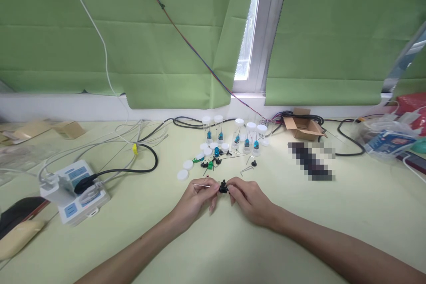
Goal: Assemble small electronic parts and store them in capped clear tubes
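Note:
Between the fingertips of both hands is a small black plastic part (223, 186) with a knob on top. My left hand (201, 195) pinches it from the left, and a thin metal rod (201, 185) juts out past those fingers. On the other side my right hand (249, 197) grips it with thumb and fingers closed. Just beyond lie a green fitting (211, 165), a blue fitting (217, 151), a round black piece (254, 163) and bent hex keys (246, 169). The fingers cover much of the held part.
Several clear tubes with white caps (238, 122) stand farther back, with blue pieces inside. Loose white caps (183, 175) lie to the left. A power strip (80, 191) with cables is at the left, an opened cardboard box (304, 128) at the back right, plastic bags (379, 135) far right.

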{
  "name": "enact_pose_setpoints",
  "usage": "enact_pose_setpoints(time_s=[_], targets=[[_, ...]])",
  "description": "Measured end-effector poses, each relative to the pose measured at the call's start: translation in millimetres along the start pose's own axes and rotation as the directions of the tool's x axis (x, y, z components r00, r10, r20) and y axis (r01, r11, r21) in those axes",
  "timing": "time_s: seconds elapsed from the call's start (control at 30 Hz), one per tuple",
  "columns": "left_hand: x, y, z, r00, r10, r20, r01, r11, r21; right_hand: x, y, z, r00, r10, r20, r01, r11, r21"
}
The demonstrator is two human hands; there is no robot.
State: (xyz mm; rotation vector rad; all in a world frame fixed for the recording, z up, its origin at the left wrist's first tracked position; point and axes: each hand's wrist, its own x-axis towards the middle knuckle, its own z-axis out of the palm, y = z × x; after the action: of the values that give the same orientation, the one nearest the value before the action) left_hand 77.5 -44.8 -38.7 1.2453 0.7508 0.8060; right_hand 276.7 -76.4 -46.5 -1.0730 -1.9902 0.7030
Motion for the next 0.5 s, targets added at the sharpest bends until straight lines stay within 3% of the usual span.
enact_pose_setpoints(time_s=[0.3, 0.5], targets=[[1.3, -3.2, -0.7, 1.000, 0.015, -0.020, -0.016, 0.999, -0.042, -1.3, 4.1, 2.2, 1.000, 0.000, 0.005, 0.000, 0.998, 0.067], [1.0, -2.5, -0.6, 1.000, 0.019, -0.012, -0.020, 1.000, -0.018, 0.0, 3.6, 1.0, 0.999, -0.037, 0.000, 0.037, 0.999, 0.016]])
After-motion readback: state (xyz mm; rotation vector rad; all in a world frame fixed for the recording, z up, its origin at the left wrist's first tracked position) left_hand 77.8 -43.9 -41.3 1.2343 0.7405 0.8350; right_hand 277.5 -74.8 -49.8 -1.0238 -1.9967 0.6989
